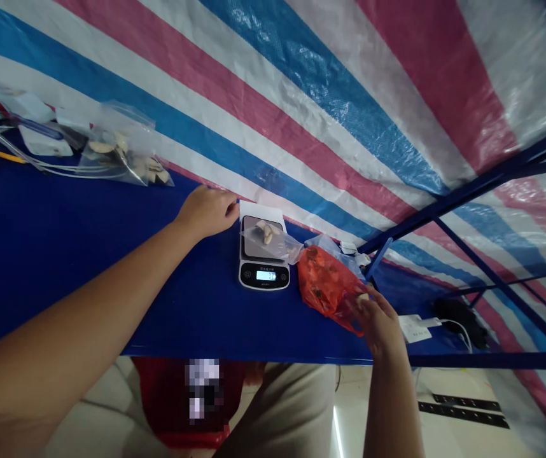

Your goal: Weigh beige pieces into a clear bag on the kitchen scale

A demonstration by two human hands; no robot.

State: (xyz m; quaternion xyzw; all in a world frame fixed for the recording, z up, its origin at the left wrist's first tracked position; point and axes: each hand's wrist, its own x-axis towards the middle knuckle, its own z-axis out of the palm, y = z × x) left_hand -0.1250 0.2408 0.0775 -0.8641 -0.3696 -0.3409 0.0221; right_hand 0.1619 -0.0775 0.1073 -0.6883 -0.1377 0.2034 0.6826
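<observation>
A small digital scale (264, 276) with a lit display stands on the blue table. On its plate lies a clear plastic bag (280, 245) with pale pieces inside. My left hand (209, 211) is curled just left of the scale, near a white sheet (261, 211) behind it; whether its fingers hold anything is hidden. To the right of the scale sits a red plastic bag (325, 283) with lumpy contents. My right hand (378, 318) is at that bag's right end, its fingers closed around a pale piece (363, 298) beside the red plastic.
Clear bags of pale slices (125, 149) lie at the back left, beside cables and white items. A white card (414, 328) and a black pouch (461, 321) are at right. Blue metal bars (497, 172) cross the right side before a striped sheet (301, 146).
</observation>
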